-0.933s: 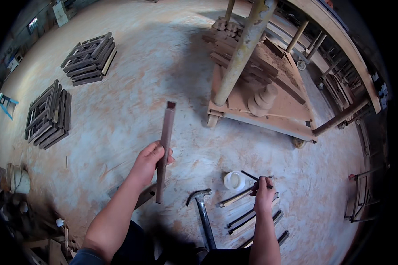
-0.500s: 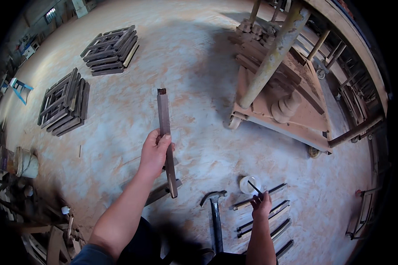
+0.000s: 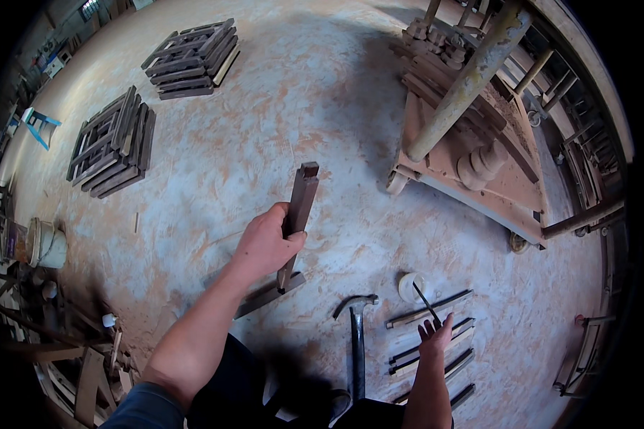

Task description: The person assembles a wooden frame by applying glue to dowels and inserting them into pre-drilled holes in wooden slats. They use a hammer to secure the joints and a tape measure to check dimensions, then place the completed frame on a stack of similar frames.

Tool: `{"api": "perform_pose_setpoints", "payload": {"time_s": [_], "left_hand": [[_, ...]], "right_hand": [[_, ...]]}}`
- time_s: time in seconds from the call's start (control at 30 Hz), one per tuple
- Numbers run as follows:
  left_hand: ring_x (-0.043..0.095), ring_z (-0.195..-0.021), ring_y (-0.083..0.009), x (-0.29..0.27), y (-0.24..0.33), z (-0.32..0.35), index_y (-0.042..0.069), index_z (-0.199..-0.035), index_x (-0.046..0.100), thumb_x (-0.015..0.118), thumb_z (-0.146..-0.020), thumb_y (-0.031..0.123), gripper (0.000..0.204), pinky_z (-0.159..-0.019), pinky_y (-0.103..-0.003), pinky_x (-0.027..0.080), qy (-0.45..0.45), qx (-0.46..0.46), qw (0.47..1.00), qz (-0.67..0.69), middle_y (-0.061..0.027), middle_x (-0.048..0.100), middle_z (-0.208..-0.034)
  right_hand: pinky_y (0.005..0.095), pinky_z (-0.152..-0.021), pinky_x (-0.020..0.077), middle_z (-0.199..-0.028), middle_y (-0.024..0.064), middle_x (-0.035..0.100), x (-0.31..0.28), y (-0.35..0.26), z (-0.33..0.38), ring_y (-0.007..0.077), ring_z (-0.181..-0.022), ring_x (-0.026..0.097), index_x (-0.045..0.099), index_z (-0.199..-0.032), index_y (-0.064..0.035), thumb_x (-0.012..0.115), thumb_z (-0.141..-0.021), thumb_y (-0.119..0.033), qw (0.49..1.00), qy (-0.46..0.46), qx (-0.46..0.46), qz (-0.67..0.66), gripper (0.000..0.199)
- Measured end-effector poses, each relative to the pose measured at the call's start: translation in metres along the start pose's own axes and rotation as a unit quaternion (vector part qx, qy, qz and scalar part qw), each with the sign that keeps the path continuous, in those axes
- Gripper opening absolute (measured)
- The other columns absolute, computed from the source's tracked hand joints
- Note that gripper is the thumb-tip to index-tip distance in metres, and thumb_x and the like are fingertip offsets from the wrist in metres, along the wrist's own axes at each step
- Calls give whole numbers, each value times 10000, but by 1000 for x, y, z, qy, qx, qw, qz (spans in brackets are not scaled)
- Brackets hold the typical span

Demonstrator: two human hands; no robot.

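Mottled workshop floor point(image 3: 193, 186) serves as the working surface. Closed round its middle, the left hand point(image 3: 268, 239) holds a dark wooden bar point(image 3: 304, 196) steeply tilted above it, seemingly to leave both ends clear. The right hand point(image 3: 436, 337) pinches a thin dark stick point(image 3: 426, 302), its tip over or inside a white tub point(image 3: 408, 287); slender strips point(image 3: 408, 317) and a hammer point(image 3: 357, 350) lie nearby, perhaps for easy reach

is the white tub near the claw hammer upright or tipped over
Upright: the white tub stands on the floor, its round open mouth facing up.
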State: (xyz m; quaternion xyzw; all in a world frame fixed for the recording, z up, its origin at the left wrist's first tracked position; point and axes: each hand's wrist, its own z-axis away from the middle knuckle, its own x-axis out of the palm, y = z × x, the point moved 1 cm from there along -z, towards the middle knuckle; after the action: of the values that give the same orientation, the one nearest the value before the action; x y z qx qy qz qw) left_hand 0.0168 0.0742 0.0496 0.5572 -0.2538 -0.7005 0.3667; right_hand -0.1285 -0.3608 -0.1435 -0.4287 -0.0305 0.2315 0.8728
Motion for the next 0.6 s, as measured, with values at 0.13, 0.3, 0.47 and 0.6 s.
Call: {"api": "perform_pose_setpoints", "payload": {"time_s": [0.13, 0.3, 0.47, 0.6], "left_hand": [[650, -904, -209, -6, -9, 1, -33, -1116, 540, 671, -786, 133, 392, -805, -339, 517, 3, -3, 1000, -6, -141, 666, -964], [642, -914, -176, -12, -31, -3, -13, -1110, 541, 667, -756, 55, 381, -824, -326, 519, -4, -21, 997, 72, -91, 664, -972], [624, -954, -163, -15, -44, 8, 10, -1046, 516, 661, -783, 17, 300, -854, -317, 501, -64, -3, 992, 108, -84, 652, -1008], [631, -971, -178, -22, -90, 23, 19, -1060, 514, 643, -794, -7, 297, -834, -325, 515, -53, 6, 982, 180, -95, 654, -1040]], "right_hand": [[405, -561, 513, -898, 100, 582, -21, 8, 4, 259, -692, 594, 510, -1124, -55, 521, -873, -628, 997, 66, 41, 5, 626], [444, -528, 536, -815, 147, 646, -47, 92, -6, 315, -637, 641, 583, -943, -9, 584, -892, -441, 878, -164, 20, 448, 435], [449, -986, 445, -1221, 296, 569, -7, 115, 72, 420, -1160, 549, 532, -1230, 50, 622, -795, -507, 621, -232, -144, 735, 713], [456, -973, 456, -1241, 252, 557, -5, 132, 89, 413, -1146, 559, 524, -1217, 11, 619, -799, -496, 599, -254, -118, 750, 664]]}}
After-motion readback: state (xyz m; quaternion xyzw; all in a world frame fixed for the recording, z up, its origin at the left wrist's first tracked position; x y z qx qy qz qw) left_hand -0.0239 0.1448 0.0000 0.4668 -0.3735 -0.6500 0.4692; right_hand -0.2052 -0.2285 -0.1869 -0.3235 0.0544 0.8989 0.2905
